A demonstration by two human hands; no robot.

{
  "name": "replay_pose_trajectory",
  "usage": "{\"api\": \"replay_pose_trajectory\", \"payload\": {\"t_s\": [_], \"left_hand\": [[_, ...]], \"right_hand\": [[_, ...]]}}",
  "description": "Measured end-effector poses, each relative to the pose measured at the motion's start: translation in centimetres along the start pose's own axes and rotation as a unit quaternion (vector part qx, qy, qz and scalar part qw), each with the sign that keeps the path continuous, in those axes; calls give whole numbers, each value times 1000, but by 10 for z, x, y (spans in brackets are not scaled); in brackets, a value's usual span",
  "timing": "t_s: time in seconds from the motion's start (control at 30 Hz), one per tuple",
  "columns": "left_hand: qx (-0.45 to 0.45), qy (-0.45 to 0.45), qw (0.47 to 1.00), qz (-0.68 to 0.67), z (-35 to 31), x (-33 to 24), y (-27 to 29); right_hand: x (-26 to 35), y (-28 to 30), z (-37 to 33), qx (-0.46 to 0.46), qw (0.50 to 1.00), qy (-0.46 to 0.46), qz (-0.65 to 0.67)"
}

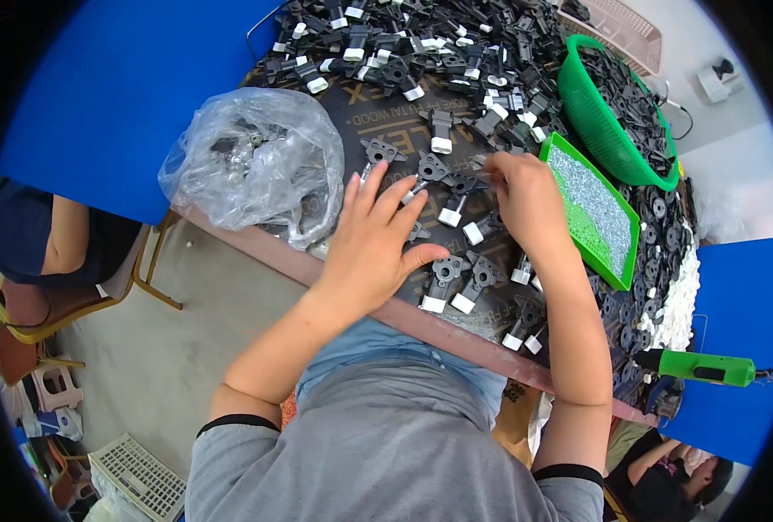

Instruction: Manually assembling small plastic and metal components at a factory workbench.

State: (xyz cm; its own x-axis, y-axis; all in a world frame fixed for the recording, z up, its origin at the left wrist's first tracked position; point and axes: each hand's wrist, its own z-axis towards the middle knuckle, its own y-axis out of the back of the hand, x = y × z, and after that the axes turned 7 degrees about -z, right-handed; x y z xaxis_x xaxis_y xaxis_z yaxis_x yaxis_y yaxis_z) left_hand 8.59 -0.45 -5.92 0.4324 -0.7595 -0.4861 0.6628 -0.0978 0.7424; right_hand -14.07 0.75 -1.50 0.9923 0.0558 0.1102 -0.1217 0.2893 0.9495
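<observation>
My left hand lies with its fingers spread over several black plastic parts, its fingertips at a part with a round hub and at another hubbed part. Below its thumb sit two more such parts with white ends, one of them a black part by the table edge. My right hand is closed, thumb and fingers pinched together above the parts beside the green tray. What its fingertips hold, if anything, is hidden. Small silver metal pieces fill much of that tray.
A clear plastic bag with metal pieces stands left. Black parts with white ends pile up at the back. A green basket of black parts is back right. An electric screwdriver hangs right, near white pieces. Other people sit nearby.
</observation>
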Motion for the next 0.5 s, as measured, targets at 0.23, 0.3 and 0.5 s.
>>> {"api": "replay_pose_trajectory", "payload": {"t_s": [0.23, 0.3, 0.5], "left_hand": [[-12, 15, 1000, -13, -1, 1, -3], [-9, 17, 1000, -13, -1, 0, -3], [-9, 30, 1000, 4, -1, -3, -5]], "right_hand": [[13, 1, -4, 3, 997, -14, 80], [15, 2, -3, 30, 995, -9, 90], [20, -2, -6, 94, 989, -62, 99]]}}
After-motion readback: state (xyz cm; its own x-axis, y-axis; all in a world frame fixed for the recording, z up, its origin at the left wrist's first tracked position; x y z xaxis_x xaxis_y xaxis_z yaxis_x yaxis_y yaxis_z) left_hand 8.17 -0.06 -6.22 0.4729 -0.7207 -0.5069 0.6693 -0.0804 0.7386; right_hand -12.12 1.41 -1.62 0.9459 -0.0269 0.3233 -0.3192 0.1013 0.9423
